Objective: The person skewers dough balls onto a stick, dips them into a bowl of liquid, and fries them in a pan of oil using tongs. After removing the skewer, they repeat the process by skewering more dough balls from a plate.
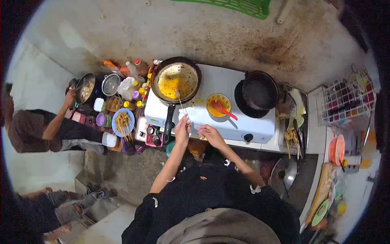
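Your left hand is pinching the lower end of a thin skewer, fingers closing on it with almost no gap. The skewer is slanting up over the near side of the frying pan, its far end meeting the yellow contents. It is likely behaving as a light, stiff but snappable rod, with any wet part turning slippery; the dry lower end is offering the safest grip. Your right hand is hovering apart, beside the left, fingers partly curling; whether it is holding anything, you cannot tell.
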The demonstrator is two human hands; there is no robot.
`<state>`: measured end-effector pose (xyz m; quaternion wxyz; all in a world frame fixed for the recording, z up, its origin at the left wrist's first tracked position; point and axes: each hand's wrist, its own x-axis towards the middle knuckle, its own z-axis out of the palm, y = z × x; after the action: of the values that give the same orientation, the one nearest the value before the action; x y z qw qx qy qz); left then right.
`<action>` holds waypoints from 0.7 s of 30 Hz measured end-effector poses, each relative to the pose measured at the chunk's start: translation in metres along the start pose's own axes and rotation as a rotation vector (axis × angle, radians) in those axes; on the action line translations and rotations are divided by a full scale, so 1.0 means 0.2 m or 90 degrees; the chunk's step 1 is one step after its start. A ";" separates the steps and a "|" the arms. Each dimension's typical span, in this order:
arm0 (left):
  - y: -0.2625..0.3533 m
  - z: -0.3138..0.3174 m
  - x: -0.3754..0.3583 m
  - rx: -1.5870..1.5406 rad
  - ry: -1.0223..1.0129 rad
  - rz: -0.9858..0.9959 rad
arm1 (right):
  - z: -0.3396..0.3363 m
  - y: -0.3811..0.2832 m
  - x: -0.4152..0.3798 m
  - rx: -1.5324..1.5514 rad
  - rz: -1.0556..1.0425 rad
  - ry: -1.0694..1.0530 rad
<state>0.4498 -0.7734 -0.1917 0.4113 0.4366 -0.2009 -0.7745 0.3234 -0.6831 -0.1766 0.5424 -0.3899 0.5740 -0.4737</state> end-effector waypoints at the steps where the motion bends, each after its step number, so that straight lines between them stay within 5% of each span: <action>1: 0.00 -0.01 0.03 -0.031 -0.001 -0.005 | 0.00 0.00 -0.02 0.036 -0.002 0.018; 6: 0.04 -0.03 -0.03 -0.079 -0.002 -0.133 | 0.03 0.02 -0.11 0.048 0.006 0.088; 9: 0.02 -0.12 -0.11 -0.036 -0.106 -0.358 | 0.07 0.05 -0.21 0.062 -0.002 0.129; 11: 0.01 -0.15 -0.14 0.190 -0.487 -0.416 | 0.10 0.04 -0.30 0.052 0.018 0.192; 12: 0.00 -0.14 -0.16 0.202 -0.503 -0.436 | 0.10 0.02 -0.35 0.058 0.020 0.219; 15: 0.06 0.01 -0.32 0.505 -0.565 -0.287 | 0.05 0.09 -0.50 0.007 0.018 0.338; 21: -0.10 0.14 -0.31 0.569 -0.755 -0.268 | -0.27 0.06 -0.82 -0.055 0.013 0.677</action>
<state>0.4335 -0.7124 -0.1588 -0.1361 0.1024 -0.5941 -0.7861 0.2891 -0.5152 -0.1485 0.1645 -0.1122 0.7922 -0.5769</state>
